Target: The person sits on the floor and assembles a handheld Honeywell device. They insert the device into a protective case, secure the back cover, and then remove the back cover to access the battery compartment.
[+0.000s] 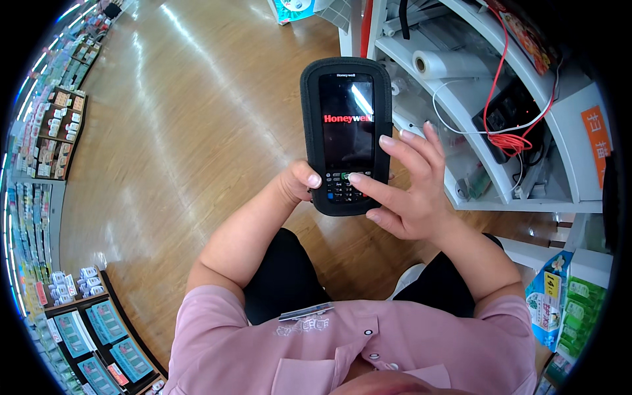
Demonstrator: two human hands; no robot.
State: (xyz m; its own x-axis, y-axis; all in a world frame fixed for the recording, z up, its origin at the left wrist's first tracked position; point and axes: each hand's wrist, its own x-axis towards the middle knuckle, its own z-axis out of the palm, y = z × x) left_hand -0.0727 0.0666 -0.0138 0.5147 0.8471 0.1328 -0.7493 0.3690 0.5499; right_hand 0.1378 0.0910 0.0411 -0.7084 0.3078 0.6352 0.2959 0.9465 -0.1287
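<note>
A handheld barcode terminal [347,122] in a black padded case is held upright in front of me, its dark screen lit with a red and white logo. My left hand [301,180] grips the case at its lower left edge, thumb on the front and the other fingers hidden behind. Over the keypad [342,187], the index finger of my right hand [415,184] touches or hovers at a key near the top row. The other right fingers are spread beside the case's right edge.
White counter shelves [461,99] at the right hold a roll of clear film [454,64], a coiled red cable [510,141] and black devices. Stocked display shelves [62,135] line the left. Green packages [579,309] hang at the lower right. Wooden flooring [178,131] lies between.
</note>
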